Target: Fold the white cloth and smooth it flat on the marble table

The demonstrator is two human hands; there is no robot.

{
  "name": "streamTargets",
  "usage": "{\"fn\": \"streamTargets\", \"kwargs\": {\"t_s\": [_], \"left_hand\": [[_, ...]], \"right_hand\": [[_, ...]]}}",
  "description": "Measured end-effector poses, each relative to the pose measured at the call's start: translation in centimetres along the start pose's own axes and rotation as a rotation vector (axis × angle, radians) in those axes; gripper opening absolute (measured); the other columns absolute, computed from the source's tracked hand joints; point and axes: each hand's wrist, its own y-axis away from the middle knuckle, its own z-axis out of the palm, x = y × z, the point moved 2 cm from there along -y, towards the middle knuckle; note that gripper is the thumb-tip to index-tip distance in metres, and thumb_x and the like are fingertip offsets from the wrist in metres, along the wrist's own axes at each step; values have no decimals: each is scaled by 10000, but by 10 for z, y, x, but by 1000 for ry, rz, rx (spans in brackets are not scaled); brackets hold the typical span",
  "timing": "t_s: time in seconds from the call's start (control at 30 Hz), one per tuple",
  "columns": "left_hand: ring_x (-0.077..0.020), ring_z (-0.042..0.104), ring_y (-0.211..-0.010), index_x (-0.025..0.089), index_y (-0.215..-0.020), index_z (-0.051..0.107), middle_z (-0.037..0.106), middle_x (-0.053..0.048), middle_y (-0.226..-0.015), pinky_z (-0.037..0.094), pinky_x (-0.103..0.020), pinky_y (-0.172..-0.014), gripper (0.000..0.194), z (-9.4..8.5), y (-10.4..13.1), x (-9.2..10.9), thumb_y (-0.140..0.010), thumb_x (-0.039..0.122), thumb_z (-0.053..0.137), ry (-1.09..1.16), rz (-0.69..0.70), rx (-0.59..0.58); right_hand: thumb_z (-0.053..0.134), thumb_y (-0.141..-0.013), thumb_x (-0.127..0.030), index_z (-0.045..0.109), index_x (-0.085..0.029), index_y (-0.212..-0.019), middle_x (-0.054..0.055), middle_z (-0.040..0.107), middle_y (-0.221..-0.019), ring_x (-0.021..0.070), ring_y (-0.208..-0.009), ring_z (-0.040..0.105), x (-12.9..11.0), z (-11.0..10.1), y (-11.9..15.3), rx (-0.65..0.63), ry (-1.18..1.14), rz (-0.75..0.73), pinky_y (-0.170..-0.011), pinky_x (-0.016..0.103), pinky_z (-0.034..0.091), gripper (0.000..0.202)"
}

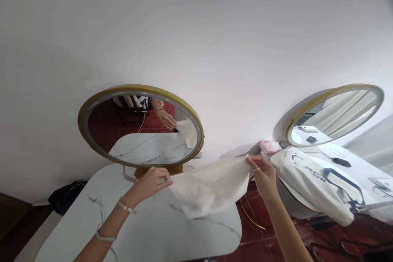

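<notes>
While your left hand (155, 182) pinches one upper corner of the thin, off-white fabric piece (211, 190), your right hand (264, 174) grips the other, both closed tight. The cloth's long axis runs from hand to hand, neither nearer, sagging above the white, grey-veined table (144, 229). Its far side is hidden; its folds blur.

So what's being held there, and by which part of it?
A thin white cloth, held by its upper edge: the left hand pinches one end, the right hand the other, with the rest hanging between.
</notes>
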Motion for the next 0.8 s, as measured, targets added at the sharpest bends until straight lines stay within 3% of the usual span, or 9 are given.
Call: {"fn": "streamTargets", "kwargs": {"t_s": [0.1,0.2,0.3,0.37,0.43,0.57,0.67,0.8], "left_hand": [[-187,665,-776,229,-667,646,723,-25,-834,524,-276,-759,296,-11,-20,5,-817,474,575,67,15,50],[-197,673,-807,227,-720,680,731,-27,-851,536,-308,-804,312,-36,-31,23,-805,510,581,42,45,222],[-196,667,-829,225,-729,685,730,-20,-866,542,-325,-829,327,-62,-22,51,-804,529,592,-32,101,377],[-195,670,-841,227,-742,690,731,-18,-866,550,-326,-830,317,-70,-5,66,-808,524,601,-72,134,447],[-193,678,-827,235,-754,699,735,-17,-863,561,-328,-820,299,-66,18,73,-814,514,607,-100,156,472],[-198,690,-749,274,-741,703,742,1,-820,584,-329,-768,239,-36,68,65,-800,495,634,-95,110,434],[-188,684,-704,287,-733,678,733,8,-772,581,-285,-698,192,-17,98,58,-796,466,646,-44,11,417],[-188,676,-812,276,-674,646,719,-25,-845,556,-256,-697,271,-1,104,55,-852,458,554,10,-58,350]], "right_hand": [[850,-593,-442,682,-180,-743,31,715,-754,182,-771,667,-8,7,-32,40,-34,-22,-758,310,519,346],[848,-613,-413,675,-173,-745,58,737,-831,206,-881,688,-33,14,-52,23,-109,-123,-875,366,514,324],[838,-657,-352,679,-183,-762,49,740,-856,187,-902,693,-64,6,-50,-9,-163,-253,-934,380,504,255],[844,-654,-334,684,-191,-743,38,739,-826,178,-873,699,-77,-9,-36,-8,-144,-280,-911,365,527,232],[853,-641,-323,700,-194,-734,43,741,-810,186,-835,707,-81,-27,-14,-37,-38,-237,-845,347,565,221],[866,-606,-335,706,-193,-679,67,740,-773,216,-721,714,-69,-63,43,-153,179,-70,-671,319,614,226],[865,-604,-354,680,-209,-696,65,731,-749,224,-700,711,-65,-81,80,-110,154,43,-632,301,617,252],[871,-597,-350,655,-217,-781,68,730,-804,242,-798,716,-60,-83,83,-55,112,108,-696,304,616,314]]}}
